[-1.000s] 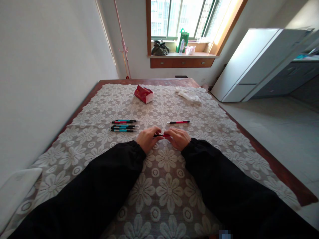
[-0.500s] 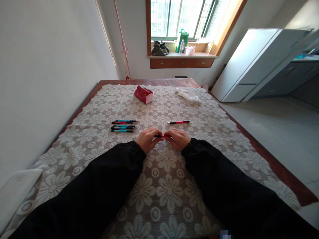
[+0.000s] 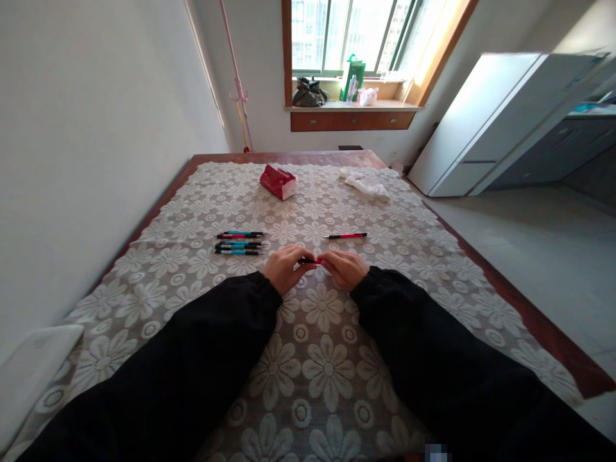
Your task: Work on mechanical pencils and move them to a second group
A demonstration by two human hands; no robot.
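Step in hand, as far as could be judged: working with a black-and-red pen (image 3: 306, 260) held level between both hands, just above the cloth (image 3: 328, 372) or on it; which, I could not tell. The left hand (image 3: 283, 268) pinched its black part between thumb and fingers; the right hand (image 3: 347, 267) pinched the red part. The fingertips nearly met and hid both ends, so whether the pen was whole was unclear. The next move seemed to call for two firm pinches kept in line.

From the hands, a loose red-and-black pen (image 3: 345, 236) lay on the covered surface (image 3: 594, 380) towards two o'clock. Between nine and ten o'clock, a row of pens (image 3: 240, 252), mostly teal with one red, lay side by side.

As for containers, a red packet (image 3: 273, 181) lay at eleven o'clock, white showing at its near end, probably tissue. A crumpled white bag (image 3: 370, 187) lay at one o'clock, contents not visible. Beyond, between twelve and one, the windowsill (image 3: 392, 104) held a dark bag (image 3: 308, 96), a green bag (image 3: 359, 69), a bottle (image 3: 351, 90) and a pale pink bag (image 3: 368, 96); their insides could not be made out.
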